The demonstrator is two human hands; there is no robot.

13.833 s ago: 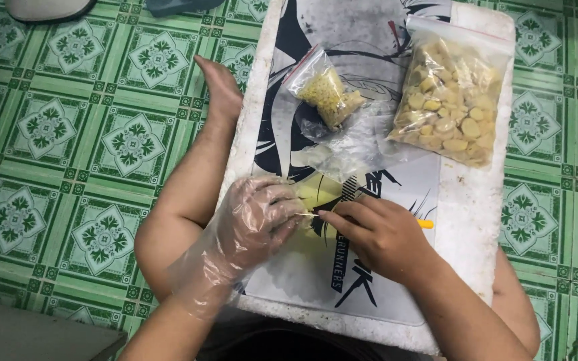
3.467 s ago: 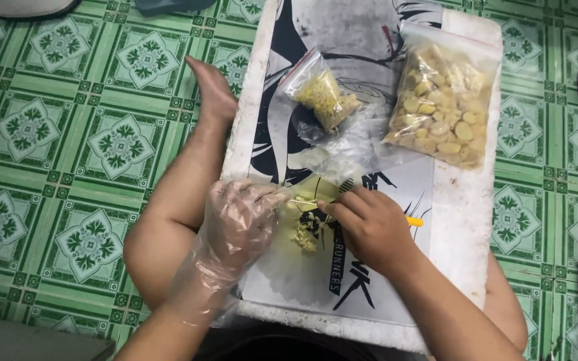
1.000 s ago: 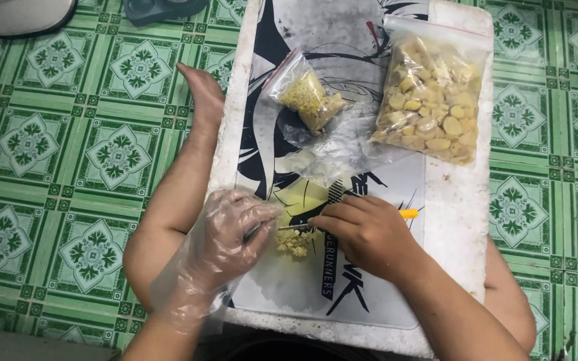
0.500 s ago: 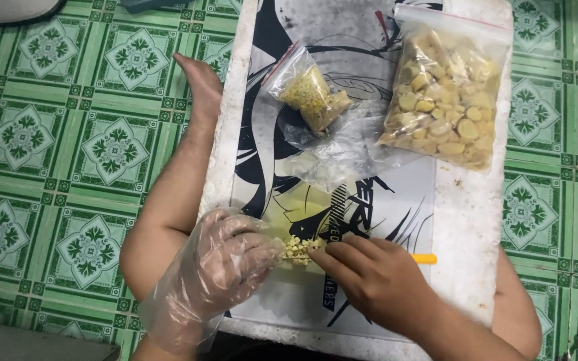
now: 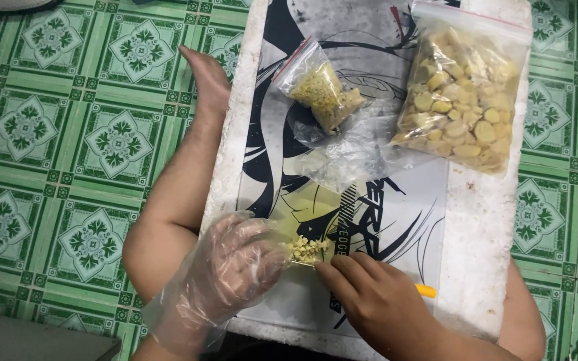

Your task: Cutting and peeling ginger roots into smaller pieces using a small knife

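My left hand, in a clear plastic glove, rests curled on a white foam board beside a small pile of chopped yellow pieces. My right hand is closed around a knife with a yellow handle; its blade lies flat under the pile and is mostly hidden. A printed black-and-white sheet covers the board. Farther up lie a small clear bag of chopped yellow pieces and a large zip bag of whole pale-yellow pieces.
The board lies across my bare legs; my left leg and foot stretch along its left edge. Green patterned floor tiles surround it. A crumpled clear bag lies mid-board. A grey object fills the bottom left corner.
Both hands have moved down the board toward me. The chopped pieces, spread out a second ago, are now gathered in a heap on the blade between my hands.
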